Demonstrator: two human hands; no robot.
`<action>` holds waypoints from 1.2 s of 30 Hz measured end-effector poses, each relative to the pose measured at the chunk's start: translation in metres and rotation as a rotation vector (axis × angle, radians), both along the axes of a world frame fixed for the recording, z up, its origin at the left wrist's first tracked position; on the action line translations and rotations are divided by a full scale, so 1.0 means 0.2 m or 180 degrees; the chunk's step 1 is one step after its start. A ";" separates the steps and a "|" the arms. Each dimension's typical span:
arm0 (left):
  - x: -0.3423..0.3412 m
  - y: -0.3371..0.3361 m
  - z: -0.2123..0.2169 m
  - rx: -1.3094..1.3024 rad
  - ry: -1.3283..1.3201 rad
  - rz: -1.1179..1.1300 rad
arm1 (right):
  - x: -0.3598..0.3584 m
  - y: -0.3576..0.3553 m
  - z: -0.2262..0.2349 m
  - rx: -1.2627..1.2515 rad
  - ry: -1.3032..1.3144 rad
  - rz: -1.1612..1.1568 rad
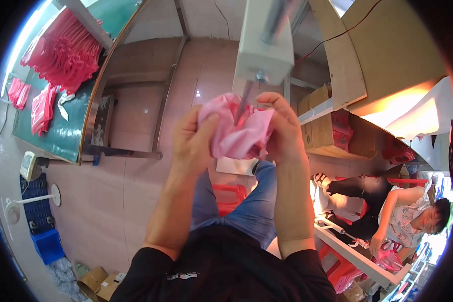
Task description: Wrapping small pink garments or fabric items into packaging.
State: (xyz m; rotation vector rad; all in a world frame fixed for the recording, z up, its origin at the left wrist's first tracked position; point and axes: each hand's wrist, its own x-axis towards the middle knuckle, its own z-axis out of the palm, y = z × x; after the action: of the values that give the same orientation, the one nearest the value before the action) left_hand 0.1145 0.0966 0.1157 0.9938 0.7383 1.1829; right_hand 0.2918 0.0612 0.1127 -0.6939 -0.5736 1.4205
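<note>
Pink cloth (231, 140), one bunched piece, is just below the white machine (264, 58), gathered around the lower end of the machine's one thin metal rod (243, 100); I cannot tell whether rod and cloth touch. Two hands hold the piece, one at each side. The left hand (194, 136) is clamped on its left edge, thumb pressed over the front; the right hand (285, 131) grips its right edge, with a finger bent up beside the rod.

Well to the left of the machine is one green table (60, 138). It bears three groups of pinkish-red pieces: one tall stack (68, 53) and two smaller piles, a short one (19, 94) and a longer one (44, 108). One white strip (64, 104) lies beside the longer pile.

To the right of the machine, and lower, stands one open cardboard box (318, 130) with red material inside. Farther right and lower than the machine, one co-worker (410, 216) sits with a hand at a pink piece (389, 259). Far below and left of the machine is one blue bin (49, 246).
</note>
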 end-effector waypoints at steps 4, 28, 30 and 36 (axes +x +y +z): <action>-0.09 -0.05 -0.06 0.0081 0.0235 -0.0105 | -0.06 0.00 0.00 -0.0823 -0.0365 0.0052; -0.03 0.42 0.34 0.1014 0.1906 -0.1592 | 0.00 0.14 0.21 0.1330 -0.4997 -0.1724; 0.02 0.42 0.40 0.1891 0.2931 -0.1452 | 0.00 0.14 0.18 0.1494 -0.4609 -0.1929; 0.07 0.37 0.32 0.2868 0.2547 -0.0214 | -0.04 0.09 0.23 0.0588 -0.4214 -0.1345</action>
State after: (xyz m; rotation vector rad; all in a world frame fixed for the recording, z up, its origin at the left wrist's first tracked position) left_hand 0.1276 0.1713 0.1801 2.3039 0.7628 1.0409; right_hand 0.2848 0.0791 0.1589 -1.4759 -1.4347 0.3444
